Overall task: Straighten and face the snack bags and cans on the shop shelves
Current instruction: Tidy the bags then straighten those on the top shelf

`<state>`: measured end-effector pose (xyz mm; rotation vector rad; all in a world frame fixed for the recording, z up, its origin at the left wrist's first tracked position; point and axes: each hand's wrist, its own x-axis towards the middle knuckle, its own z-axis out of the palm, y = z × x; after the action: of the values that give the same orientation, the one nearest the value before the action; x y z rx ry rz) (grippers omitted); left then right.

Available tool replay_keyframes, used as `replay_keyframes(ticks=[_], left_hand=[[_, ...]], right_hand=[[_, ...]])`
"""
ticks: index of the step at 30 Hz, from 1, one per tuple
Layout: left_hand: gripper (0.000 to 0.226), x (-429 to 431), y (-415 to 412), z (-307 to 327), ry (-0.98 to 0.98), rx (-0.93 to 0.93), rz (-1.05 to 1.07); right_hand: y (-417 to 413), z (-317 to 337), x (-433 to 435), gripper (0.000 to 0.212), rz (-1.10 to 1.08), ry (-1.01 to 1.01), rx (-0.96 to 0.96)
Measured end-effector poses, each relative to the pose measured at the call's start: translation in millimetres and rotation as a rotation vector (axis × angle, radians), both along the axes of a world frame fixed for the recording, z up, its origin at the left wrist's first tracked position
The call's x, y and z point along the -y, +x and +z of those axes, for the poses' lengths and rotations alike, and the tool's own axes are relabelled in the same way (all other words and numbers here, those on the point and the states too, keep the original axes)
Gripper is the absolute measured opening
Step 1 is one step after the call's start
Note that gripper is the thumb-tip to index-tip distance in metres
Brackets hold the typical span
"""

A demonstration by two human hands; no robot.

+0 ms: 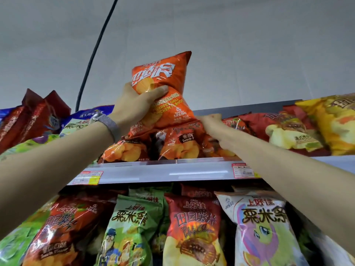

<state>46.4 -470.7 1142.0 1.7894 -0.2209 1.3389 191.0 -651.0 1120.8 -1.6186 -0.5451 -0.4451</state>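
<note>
Standing upright above the top shelf's (157,170) front edge, an orange chip bag (165,89) is clamped by the left hand (134,104); its lower corner is pinched by the right hand (210,121).

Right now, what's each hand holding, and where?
Left hand: orange chip bag, gripped at its middle. Right hand: closed among the top-shelf bags; what it grips cannot be told.

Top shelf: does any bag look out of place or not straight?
Yes. The left hand holds an orange chip bag up above the tomato bags, tilted. The right hand grips bags behind.
</note>
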Motion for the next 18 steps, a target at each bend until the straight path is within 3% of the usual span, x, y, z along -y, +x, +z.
replay_keyframes(ticks=[4,9,16,18], left_hand=[[0.119,39.8,18.4,2.5,-0.023,0.028,-0.057],[0.116,101.8,48.3,-1.0,-0.045,0.034,-0.173],[0.115,155.5,99.6,-21.1,0.075,-0.106,-0.129],[0.114,160.4,112.1,-29.9,0.105,-0.186,-0.069]], right_hand=[[-13.3,8.2,53.2,0.049,-0.022,0.114,0.053],[-27.8,4.9,116.5,0.047,-0.057,0.182,0.167],[-37.6,-21.9,144.8,0.042,-0.267,-0.177,0.237],[-36.6,-32.0,153.1,0.033,-0.423,-0.371,0.351]])
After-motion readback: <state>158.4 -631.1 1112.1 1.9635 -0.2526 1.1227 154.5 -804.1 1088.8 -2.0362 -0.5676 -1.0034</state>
